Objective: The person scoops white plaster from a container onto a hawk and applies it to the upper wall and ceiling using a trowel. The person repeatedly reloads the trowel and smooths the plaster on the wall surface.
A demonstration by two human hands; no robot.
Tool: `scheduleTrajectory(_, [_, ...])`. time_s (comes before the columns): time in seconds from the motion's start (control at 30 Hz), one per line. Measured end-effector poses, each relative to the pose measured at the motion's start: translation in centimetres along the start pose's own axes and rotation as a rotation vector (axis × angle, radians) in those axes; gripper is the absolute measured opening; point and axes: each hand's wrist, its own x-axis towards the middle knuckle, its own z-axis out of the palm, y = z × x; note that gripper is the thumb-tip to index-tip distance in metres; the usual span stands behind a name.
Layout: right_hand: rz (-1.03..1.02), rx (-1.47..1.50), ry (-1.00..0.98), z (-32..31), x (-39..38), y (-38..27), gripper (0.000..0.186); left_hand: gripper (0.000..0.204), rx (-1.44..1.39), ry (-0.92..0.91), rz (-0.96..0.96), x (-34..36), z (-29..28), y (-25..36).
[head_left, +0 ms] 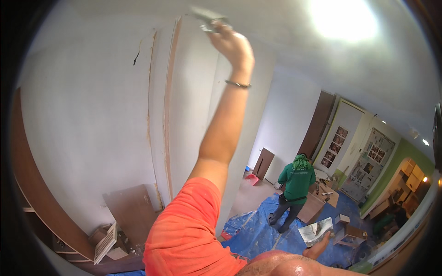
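My left hand (234,49) is raised high on an outstretched arm with an orange sleeve and a dark wristband. It is closed around a putty knife (209,17), whose blade is pale and blurred. The blade is up by the ceiling (276,23) near the top of the white wall; whether it touches cannot be told. Low on the right, my right hand (316,249) grips the edge of a thin metallic sheet (316,232) with grey and white smears. Part of that hand is hidden behind bare skin at the lower edge.
A co-worker in a green shirt (297,181) stands on blue tarp (258,225), beside a workbench (317,200) with tools. A brown board (131,207) leans on the left wall. Wooden shelving (37,184) curves along the left, and a bright ceiling light (343,18) shines above.
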Motion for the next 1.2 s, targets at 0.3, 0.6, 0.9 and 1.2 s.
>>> scheduleTrajectory(0.3, [0.028, -0.046, 0.070, -0.1, 0.1, 0.1, 0.066, 0.052, -0.020, 0.018, -0.176, 8.0, -4.0, -7.6])
scheduleTrajectory(0.6, [-0.005, -0.064, 0.102, -0.4, 0.1, 0.3, 0.064, 0.047, -0.178, 0.129, -0.243, 10.8, -3.2, -12.3])
scheduleTrajectory(0.9, [-0.050, -0.065, 0.134, -0.3, -0.2, 0.5, 0.063, 0.053, 1.366, -0.001, 0.112, 12.4, -0.4, -20.2])
scheduleTrajectory(1.2, [-0.027, -0.108, 0.110, -0.8, -0.2, -0.2, 0.063, 0.054, 0.001, 0.071, -0.016, 5.3, -1.7, -9.8])
